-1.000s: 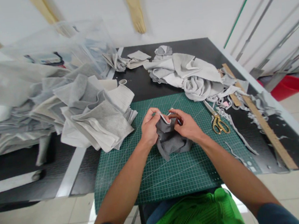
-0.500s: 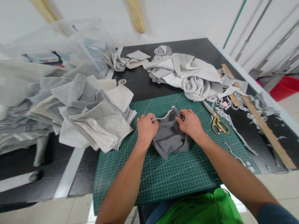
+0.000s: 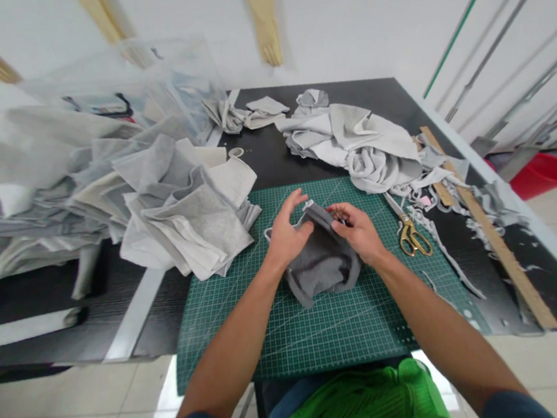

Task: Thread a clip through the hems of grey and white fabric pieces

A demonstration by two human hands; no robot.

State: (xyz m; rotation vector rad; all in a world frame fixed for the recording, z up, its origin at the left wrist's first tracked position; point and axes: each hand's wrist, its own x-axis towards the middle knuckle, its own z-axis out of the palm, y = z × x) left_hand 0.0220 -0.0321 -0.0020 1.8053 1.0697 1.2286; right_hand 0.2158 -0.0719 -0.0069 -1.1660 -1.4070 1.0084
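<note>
A dark grey piece of cloth [image 3: 323,271] with a pale edge stands bunched up over the green cutting mat [image 3: 284,342]. My right hand [image 3: 362,233] pinches its upper right edge between thumb and fingers. Something small and dark shows at those fingers, too small to name. At the cloth's left side is my left hand [image 3: 286,235], its fingers stretched up and apart from the thumb, which lies against the cloth near the top edge. Gold-handled scissors [image 3: 412,237] lie on the mat to the right of my right hand.
Stacked grey and white cloth pieces [image 3: 193,212] overlap the mat's left edge, before a clear plastic bin [image 3: 185,92]. A crumpled cloth heap [image 3: 371,138] lies behind the mat. Wooden rulers [image 3: 498,244] and scraps lie at right; a red bucket [image 3: 543,173] stands beyond the table.
My left hand has loosened its pinch on the cloth's edge and spread its fingers. The cloth's top edge has turned and tilted, while my right hand keeps hold of it.
</note>
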